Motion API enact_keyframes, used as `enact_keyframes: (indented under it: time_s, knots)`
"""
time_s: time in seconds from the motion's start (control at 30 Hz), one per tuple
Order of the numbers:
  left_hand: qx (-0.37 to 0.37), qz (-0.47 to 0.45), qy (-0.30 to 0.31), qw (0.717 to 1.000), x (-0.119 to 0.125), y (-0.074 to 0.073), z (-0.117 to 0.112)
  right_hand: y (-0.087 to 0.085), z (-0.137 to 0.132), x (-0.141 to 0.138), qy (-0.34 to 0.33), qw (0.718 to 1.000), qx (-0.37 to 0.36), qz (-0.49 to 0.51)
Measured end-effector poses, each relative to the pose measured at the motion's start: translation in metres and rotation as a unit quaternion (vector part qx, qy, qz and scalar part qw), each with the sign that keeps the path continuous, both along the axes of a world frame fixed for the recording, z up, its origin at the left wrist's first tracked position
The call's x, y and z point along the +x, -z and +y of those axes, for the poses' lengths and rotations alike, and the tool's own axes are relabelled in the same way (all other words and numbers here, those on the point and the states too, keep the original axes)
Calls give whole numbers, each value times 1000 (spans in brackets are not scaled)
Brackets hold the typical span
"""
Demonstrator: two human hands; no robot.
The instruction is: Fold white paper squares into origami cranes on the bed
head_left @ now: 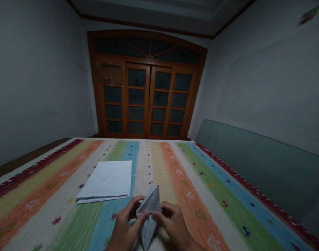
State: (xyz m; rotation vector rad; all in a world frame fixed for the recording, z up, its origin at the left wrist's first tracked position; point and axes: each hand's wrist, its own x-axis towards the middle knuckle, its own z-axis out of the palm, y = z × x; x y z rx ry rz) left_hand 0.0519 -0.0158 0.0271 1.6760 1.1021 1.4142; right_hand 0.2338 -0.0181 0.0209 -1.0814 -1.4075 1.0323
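Observation:
Between both hands, low in the middle of the view, is a folded white paper piece [150, 205] with pointed ends at top and bottom, like an origami form. My left hand [127, 223] grips its left side, thumb on the front face and fingers curled behind. On the right side my right hand [174, 221] pinches it the same way, and the two thumbs nearly meet at the middle crease. The fingertips behind the paper are partly hidden. To the left, apart from the hands, lies a stack of white sheets [107, 181].
A striped, patterned cloth [191, 209] covers the table. Along the right side stands a pale green panel [259, 157], close to the cloth's dark red border. Wooden doors with glass panes [149, 101] are beyond the far edge, and a white wall [39, 76] rises at the left.

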Motion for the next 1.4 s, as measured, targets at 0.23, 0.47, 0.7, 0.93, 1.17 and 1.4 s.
enact_keyframes:
  time_s: [0.23, 0.47, 0.7, 0.93, 1.17, 1.4]
  knots:
    - [-120, -56, 29, 991, 6, -2, -1, 2, 1, -1, -5, 1000, -18, 9]
    - [-152, -86, 37, 984, 8, 1, 3, 4, 4, -3, -6, 998, -45, 32]
    - [-195, -99, 61, 974, 4, 1, 12, 9, 8, -2, 9, 999, -37, -19]
    - [-184, -79, 51, 978, -5, 10, 27, 3, 10, 3, 24, 998, -16, -59]
    - [-162, 18, 16, 986, -6, 14, 28, 7, 11, 2, 30, 999, -15, -20]
    - [-63, 203, -56, 975, -10, 9, 25, 7, 11, 6, 56, 996, 7, -75]
